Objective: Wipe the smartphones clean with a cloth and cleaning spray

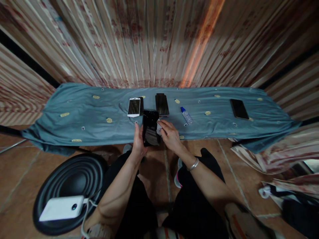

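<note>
My left grip (139, 142) holds a glossy black phone (150, 129) by one side above the near edge of the surface (94, 124), my right grip (170, 135) pinching a grey cloth (159, 127) beside it; likely light, stiff, slippery and breakable, it suits edge holds.

dim light, orange streak on the curtain (149, 43), reflections in the held phone (151, 127), stretched, blurry edges

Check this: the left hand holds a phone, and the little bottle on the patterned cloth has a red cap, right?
No: the head view shows the little bottle on the patterned cloth has a blue cap. The left hand holds a phone.
</note>
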{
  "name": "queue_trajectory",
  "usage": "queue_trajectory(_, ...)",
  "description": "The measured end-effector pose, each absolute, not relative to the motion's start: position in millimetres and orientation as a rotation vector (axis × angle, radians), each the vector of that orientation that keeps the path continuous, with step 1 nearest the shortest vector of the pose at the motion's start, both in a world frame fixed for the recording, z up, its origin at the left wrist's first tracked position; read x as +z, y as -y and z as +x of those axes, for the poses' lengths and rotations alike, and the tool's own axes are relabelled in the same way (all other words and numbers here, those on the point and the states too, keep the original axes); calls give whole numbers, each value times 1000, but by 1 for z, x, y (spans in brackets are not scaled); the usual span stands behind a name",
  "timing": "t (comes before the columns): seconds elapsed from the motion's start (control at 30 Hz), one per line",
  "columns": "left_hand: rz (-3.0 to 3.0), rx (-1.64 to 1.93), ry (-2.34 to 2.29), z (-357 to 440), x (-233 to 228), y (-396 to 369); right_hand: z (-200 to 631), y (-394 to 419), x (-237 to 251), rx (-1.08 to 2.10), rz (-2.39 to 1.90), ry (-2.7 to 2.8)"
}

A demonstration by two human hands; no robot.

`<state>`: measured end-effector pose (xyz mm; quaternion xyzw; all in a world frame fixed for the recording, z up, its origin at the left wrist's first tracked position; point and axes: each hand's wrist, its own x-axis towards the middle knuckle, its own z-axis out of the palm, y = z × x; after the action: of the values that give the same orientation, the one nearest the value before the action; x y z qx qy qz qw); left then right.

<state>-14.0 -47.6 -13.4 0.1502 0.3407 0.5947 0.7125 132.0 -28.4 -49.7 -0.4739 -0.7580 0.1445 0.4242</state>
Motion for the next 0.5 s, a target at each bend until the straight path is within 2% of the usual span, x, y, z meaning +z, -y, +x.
queue_trajectory(0.5,328,1169,-740,5,-14,58,148,9,-45,99,-1297,1913)
